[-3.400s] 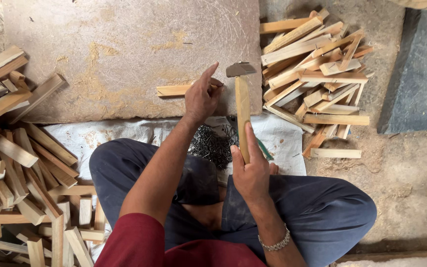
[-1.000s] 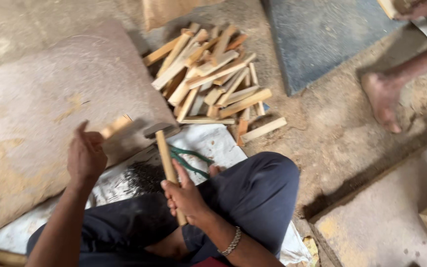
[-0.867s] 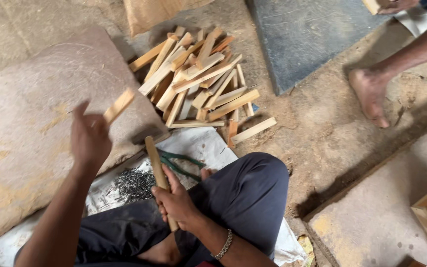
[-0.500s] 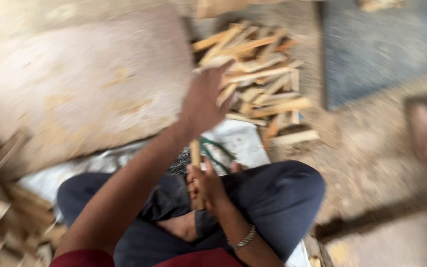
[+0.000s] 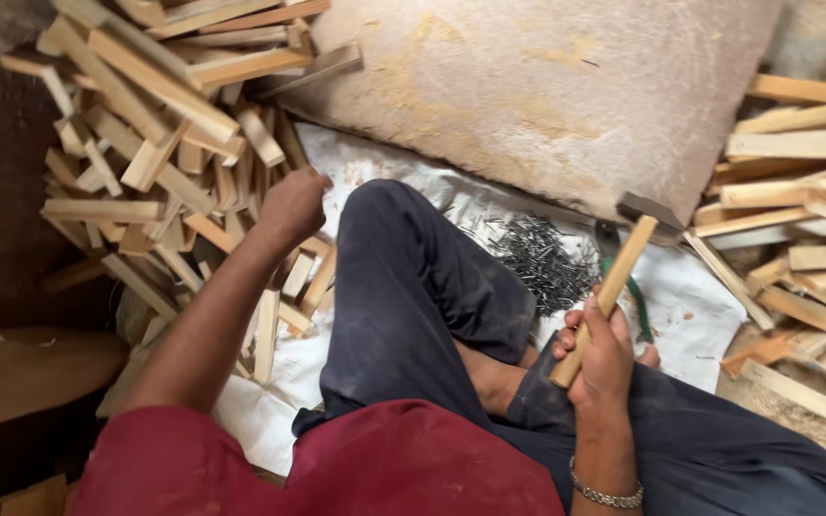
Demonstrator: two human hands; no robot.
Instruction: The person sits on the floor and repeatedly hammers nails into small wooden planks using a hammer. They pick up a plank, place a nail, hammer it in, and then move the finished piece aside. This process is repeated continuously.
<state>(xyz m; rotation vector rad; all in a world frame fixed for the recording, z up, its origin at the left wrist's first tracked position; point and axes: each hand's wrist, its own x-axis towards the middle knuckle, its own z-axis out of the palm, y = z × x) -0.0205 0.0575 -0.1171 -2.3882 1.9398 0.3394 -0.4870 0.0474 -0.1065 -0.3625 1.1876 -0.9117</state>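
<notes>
A seated worker in dark blue trousers and a red shirt had swung away from the stack of cut wood on the right, where the left hand (image 5: 291, 205) was reaching half a second earlier, and stretched that arm across the body to the loose heap of pale sawn wooden offcuts (image 5: 160, 143) on the other side. The left hand lay on the heap's edge with fingers curled down among the sticks; whether it had closed on one could not be told. The short slat it was lifting about a second before was no longer in view.

The right hand (image 5: 606, 355) had hardly shifted: it was wrapped shut around the lower part of the light wooden handle of a hammer (image 5: 614, 287), the dark steel head (image 5: 650, 212) tipped up and resting near the edge of the large flat stone slab (image 5: 547, 86) that served as a work surface. Just beside the handle lay a pair of green-handled pliers (image 5: 635, 301) and a loose pile of thin grey nails (image 5: 539, 260), both on the white woven plastic sheet (image 5: 700, 315) spread under the worker's legs.

The slab itself carried no piece of wood, and the second stack of longer wooden strips (image 5: 795, 201) lay untouched at the right. The change suggested a pause between pieces: hammer parked but kept in hand, the free hand gone to the heap for fresh stock.
</notes>
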